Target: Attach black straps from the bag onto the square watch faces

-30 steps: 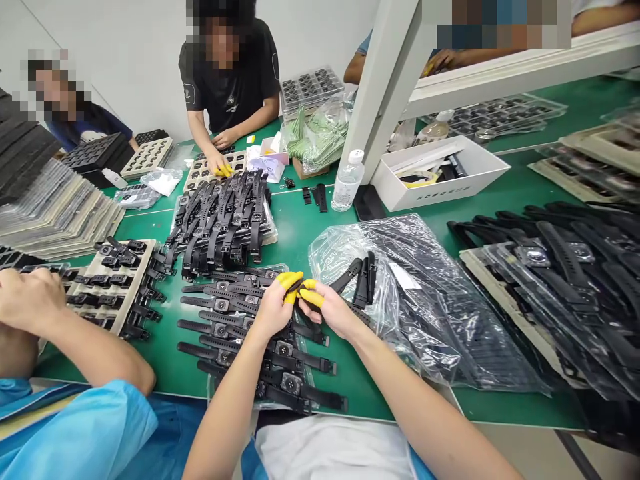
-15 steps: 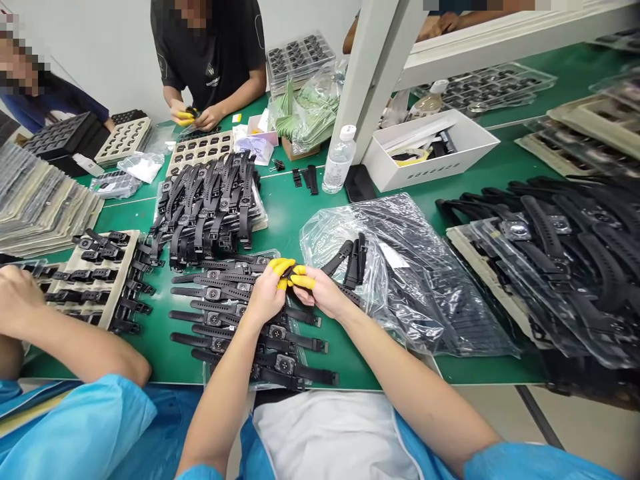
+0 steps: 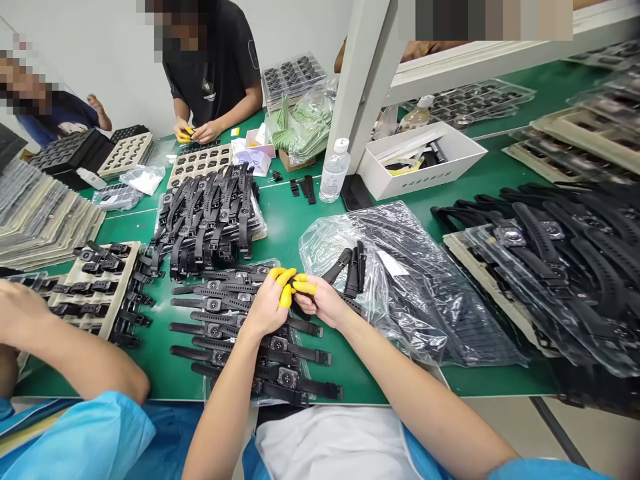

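My left hand (image 3: 271,301) and my right hand (image 3: 320,300) meet above the near tray, yellow covers on several fingertips. Both are closed on a small black watch part, mostly hidden by the fingers. Beneath them, black watches (image 3: 287,378) with straps lie in rows on a clear tray. Just right of my right hand, loose black straps (image 3: 354,270) rest on a clear plastic bag (image 3: 425,287) filled with black straps.
Piled watches (image 3: 213,213) stand behind the near tray. Farther back are a bottle (image 3: 335,172), a phone (image 3: 356,192) and a white box (image 3: 425,177). Stacked watch trays (image 3: 550,267) are at right. A co-worker's arm (image 3: 85,340) reaches in at left; another person (image 3: 215,73) sits opposite.
The view has shifted slightly, so the table sits lower in it. My fingers have changed their hold a little on the black part. At back left, a person's hand has come up.
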Tool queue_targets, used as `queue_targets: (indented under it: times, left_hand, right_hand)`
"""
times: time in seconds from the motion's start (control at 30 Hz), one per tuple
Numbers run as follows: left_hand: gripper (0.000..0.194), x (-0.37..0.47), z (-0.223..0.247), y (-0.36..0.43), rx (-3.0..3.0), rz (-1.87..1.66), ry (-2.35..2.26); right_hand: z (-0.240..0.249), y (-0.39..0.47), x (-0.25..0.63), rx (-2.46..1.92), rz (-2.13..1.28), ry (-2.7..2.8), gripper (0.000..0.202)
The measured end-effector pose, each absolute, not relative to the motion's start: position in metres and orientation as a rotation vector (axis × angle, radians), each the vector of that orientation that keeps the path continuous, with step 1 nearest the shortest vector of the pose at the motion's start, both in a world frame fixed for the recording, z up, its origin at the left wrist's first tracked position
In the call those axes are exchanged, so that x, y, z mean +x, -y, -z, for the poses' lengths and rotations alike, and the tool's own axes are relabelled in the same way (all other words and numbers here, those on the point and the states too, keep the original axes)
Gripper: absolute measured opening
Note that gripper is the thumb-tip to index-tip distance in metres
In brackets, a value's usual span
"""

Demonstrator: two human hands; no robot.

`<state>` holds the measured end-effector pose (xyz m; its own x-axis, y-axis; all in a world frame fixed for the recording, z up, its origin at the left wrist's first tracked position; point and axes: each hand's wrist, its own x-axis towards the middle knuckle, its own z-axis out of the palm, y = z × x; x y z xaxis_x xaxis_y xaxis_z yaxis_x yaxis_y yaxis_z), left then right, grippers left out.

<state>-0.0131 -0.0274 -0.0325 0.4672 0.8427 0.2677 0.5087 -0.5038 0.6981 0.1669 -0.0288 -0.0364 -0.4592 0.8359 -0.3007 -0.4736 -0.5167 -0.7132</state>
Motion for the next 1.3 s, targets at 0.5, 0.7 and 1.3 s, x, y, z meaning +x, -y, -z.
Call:
queue_targets:
  times: [0.5,0.7,1.3]
  left_hand:
    - [0.04,-0.015,0.029,0.025,2.282,-0.783,-1.08]
    - [0.043,-0.015,0.031,0.023,2.311,-0.792,-1.047]
    - [0.042,-0.013,0.039,0.018,2.346,-0.7,-1.1]
  right_hand:
    - [0.043,0.025,0.17,-0.9,-1.997,0.857,0.033]
    - [0.038,0.024,0.173,-0.821,-2.102,0.703,0.035]
    - [0.035,0.025,0.175,-0.9,-2.03,0.799,0.027]
